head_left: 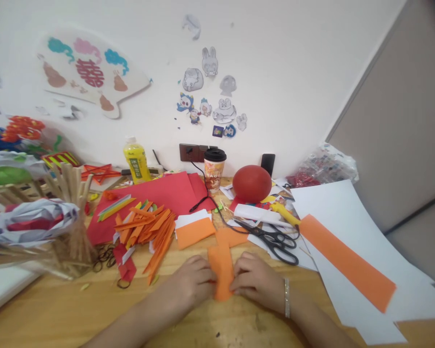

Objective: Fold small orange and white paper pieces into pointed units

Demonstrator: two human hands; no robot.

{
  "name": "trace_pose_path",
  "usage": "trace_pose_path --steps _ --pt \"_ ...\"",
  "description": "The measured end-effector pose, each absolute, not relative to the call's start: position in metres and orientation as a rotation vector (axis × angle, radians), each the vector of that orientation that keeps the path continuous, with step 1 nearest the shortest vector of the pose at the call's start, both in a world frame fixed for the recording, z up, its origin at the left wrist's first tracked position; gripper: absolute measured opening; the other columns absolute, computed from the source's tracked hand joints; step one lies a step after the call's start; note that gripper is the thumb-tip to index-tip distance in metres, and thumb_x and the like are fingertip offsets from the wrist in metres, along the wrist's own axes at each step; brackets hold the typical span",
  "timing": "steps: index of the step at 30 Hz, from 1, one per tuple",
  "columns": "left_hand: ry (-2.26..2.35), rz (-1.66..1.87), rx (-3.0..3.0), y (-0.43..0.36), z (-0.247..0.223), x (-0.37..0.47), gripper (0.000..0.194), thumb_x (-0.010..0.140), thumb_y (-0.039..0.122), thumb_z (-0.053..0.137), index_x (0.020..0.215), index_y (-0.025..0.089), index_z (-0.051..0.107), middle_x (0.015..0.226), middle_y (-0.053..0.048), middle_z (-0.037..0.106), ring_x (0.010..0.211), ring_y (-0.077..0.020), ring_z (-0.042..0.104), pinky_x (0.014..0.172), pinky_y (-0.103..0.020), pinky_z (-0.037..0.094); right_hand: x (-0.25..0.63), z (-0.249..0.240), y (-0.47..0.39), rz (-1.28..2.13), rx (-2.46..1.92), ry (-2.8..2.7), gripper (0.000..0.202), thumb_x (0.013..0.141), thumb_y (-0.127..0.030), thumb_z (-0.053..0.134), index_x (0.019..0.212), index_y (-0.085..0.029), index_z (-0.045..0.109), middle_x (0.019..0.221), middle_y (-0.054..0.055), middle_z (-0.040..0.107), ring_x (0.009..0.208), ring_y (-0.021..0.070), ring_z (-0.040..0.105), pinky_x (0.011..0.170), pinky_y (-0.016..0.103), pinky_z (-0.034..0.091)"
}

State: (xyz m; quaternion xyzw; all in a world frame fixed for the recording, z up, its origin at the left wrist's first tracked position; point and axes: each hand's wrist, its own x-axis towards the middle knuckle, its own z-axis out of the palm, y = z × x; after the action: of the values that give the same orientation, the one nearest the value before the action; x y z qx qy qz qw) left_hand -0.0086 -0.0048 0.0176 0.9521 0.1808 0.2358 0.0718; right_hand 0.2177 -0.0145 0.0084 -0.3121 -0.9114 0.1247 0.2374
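Low over the wooden table (188, 324), both hands are at one small piece of orange paper (223, 280). My left hand (197, 280) pinches its left edge with curled fingers. At the right edge, my right hand (255, 280) grips the same paper, and a sparkly bracelet (287, 297) circles that wrist. Just beyond lies another orange piece (235, 237), partly covered. A stack of orange paper (195, 233) over white sheets sits to its left. Black scissors (271, 239) rest beyond my right hand. Left of my left hand is a heap of folded orange strips (148, 224).
Red paper (170, 191) lies behind the strips. A yellow drink bottle (137, 162), a lidded cup (214, 171) and a red balloon (252, 183) stand near the wall. Wooden sticks (72, 193) fill the left. White sheets (348, 227) and a long orange strip (348, 263) lie right.
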Motion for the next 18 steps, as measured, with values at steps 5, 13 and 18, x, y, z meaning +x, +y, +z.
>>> trace_pose_path --steps 5,13,18 --pt "0.608 0.713 2.674 -0.003 0.016 -0.009 0.028 0.094 0.028 0.039 0.081 0.021 0.063 0.083 -0.002 0.065 0.083 -0.0146 0.055 0.081 -0.028 0.04 0.214 0.007 -0.012 0.554 -0.939 -2.428 0.004 0.079 -0.022 0.066 0.076 -0.023 0.068 0.078 0.001 0.061 0.08 0.0147 0.054 0.075 0.028 0.041" --pt "0.838 0.703 2.473 -0.003 0.003 0.001 0.011 0.082 0.018 0.055 0.073 0.02 0.062 0.082 -0.001 0.062 0.082 -0.0162 0.054 0.077 -0.029 0.04 0.212 -0.002 -0.006 0.721 -1.123 -2.255 0.006 0.072 -0.02 0.073 0.072 -0.021 0.066 0.08 0.0 0.058 0.083 0.0158 0.054 0.076 0.028 0.04" --pt "1.011 0.657 2.402 -0.004 -0.002 0.009 0.01 0.076 0.014 0.057 0.068 0.019 0.059 0.078 -0.002 0.06 0.079 -0.0178 0.053 0.073 -0.03 0.039 0.208 -0.006 -0.003 0.721 -1.144 -2.188 0.016 0.068 -0.021 0.077 0.07 -0.019 0.061 0.074 -0.001 0.059 0.077 0.0162 0.054 0.073 0.028 0.039"
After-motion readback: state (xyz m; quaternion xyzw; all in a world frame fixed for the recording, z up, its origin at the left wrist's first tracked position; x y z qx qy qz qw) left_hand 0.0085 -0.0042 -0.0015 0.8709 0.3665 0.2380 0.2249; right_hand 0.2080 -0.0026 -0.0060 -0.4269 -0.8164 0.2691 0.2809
